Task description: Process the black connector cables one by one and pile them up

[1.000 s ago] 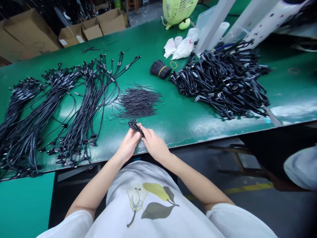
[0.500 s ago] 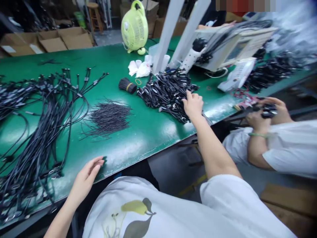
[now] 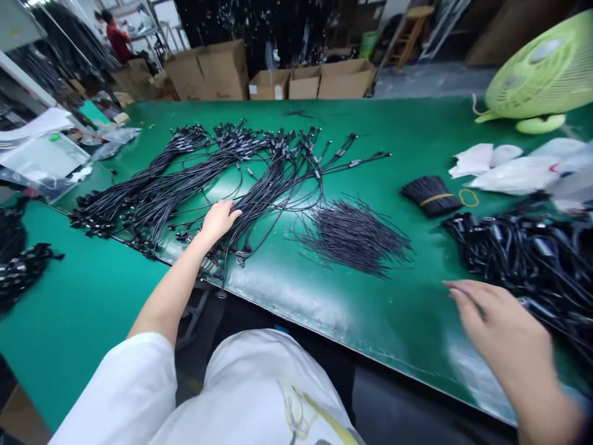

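Note:
My left hand [image 3: 218, 222] lies on a spread of long black cables [image 3: 259, 179] with small connectors, on the green workbench [image 3: 296, 309]. My right hand [image 3: 503, 327] is blurred, near the table's front edge, with its fingers reaching towards a heap of black connector cables [image 3: 523, 259]. It holds nothing I can see. Further back lie a loose fan of thin black wires [image 3: 356, 238] and a tied bundle of short black wires [image 3: 430, 196]. A yellow rubber band [image 3: 469, 198] is next to that bundle.
A lime-green fan [image 3: 532, 80] and white bags [image 3: 514, 175] stand at the far right. Cardboard boxes [image 3: 222, 71] line the back. A lower green table [image 3: 69, 321] with black cables sits at the left, and a person [image 3: 118, 43] stands far off.
The view has swung left. My hands, together on a small cable loop a second ago, have parted. My left hand has moved onto the long cables; my right has come back from the heap.

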`<state>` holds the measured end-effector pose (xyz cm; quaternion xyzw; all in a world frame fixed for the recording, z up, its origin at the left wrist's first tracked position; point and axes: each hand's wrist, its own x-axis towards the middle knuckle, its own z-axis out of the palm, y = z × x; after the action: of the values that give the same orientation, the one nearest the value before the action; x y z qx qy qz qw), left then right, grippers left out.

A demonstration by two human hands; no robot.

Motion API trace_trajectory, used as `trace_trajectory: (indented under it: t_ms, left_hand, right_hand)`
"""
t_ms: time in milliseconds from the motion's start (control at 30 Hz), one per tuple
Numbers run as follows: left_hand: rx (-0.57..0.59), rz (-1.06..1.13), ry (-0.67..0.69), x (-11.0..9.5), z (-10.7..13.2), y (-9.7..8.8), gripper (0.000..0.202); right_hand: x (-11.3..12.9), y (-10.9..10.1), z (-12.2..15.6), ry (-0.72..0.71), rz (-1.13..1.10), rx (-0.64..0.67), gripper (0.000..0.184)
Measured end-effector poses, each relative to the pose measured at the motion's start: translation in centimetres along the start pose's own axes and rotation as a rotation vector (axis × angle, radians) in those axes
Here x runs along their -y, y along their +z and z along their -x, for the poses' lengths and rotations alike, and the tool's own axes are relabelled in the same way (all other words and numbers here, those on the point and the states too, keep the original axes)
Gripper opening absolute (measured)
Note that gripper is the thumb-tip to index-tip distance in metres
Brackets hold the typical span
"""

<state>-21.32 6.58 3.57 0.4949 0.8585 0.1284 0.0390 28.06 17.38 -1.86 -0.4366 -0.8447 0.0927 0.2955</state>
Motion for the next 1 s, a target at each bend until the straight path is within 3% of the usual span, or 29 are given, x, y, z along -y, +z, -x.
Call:
trace_trajectory:
  t_ms: [100, 200, 267, 367, 500, 567, 633, 700, 767, 833, 933, 1000]
  left_hand:
    - [0.036, -0.038, -0.038, 1.1, -2.3, -0.1, 0.027]
    - [0.026, 0.004, -0.002, 1.2, -1.9, -0.7, 0.026]
    - [0.039, 0.051, 0.068, 1.0, -0.7, -1.2, 0.030]
    - [-0.012, 0.036, 0.207, 0.0, 1.2, -1.6, 0.031]
    - [-0.119, 0.017, 0.318, -2.1, 3.9, -3.3, 0.035]
    - [-0.068, 0.104, 0.326, -2.1, 5.8, -5.4, 0.037]
    - [0.048, 0.203, 0.244, -0.5, 7.7, -7.9, 0.040]
    - [0.105, 0.292, 0.094, 2.4, 9.0, -9.8, 0.043]
    - [0.095, 0.442, -0.013, 5.2, 9.6, -10.6, 0.037]
    - [0.065, 0.716, -0.022, 6.5, 9.8, -10.4, 0.029]
    - [0.058, 1.222, 0.042, 5.0, 9.8, -9.4, 0.035]
    - [0.174, 1.475, -0.017, 3.2, 9.6, -8.9, 0.036]
  right_hand:
    - [1.8, 2.3, -1.8, -0.103, -0.010, 0.105, 0.028]
    - [4.0, 4.0, -3.8, -0.211, -0.025, 0.173, 0.030]
    - [7.0, 4.7, -5.4, -0.266, -0.070, 0.215, 0.029]
    - [14.2, 6.6, -8.5, -0.321, -0.101, 0.288, 0.033]
    - [24.1, 11.8, -14.5, -0.454, -0.115, 0.329, 0.055]
    - [26.4, 14.1, -18.4, -0.510, -0.104, 0.372, 0.036]
    - [26.3, 14.6, -22.1, -0.444, -0.077, 0.363, 0.026]
    - [25.0, 13.1, -24.8, -0.412, -0.067, 0.248, 0.027]
    - [24.5, 9.8, -25.8, -0.512, -0.093, 0.058, 0.028]
    - [25.6, 5.7, -25.5, -0.654, -0.137, -0.132, 0.037]
    - [27.8, -0.8, -24.8, -0.614, -0.113, -0.297, 0.044]
    - [26.8, -4.1, -25.2, -0.436, -0.320, -0.241, 0.038]
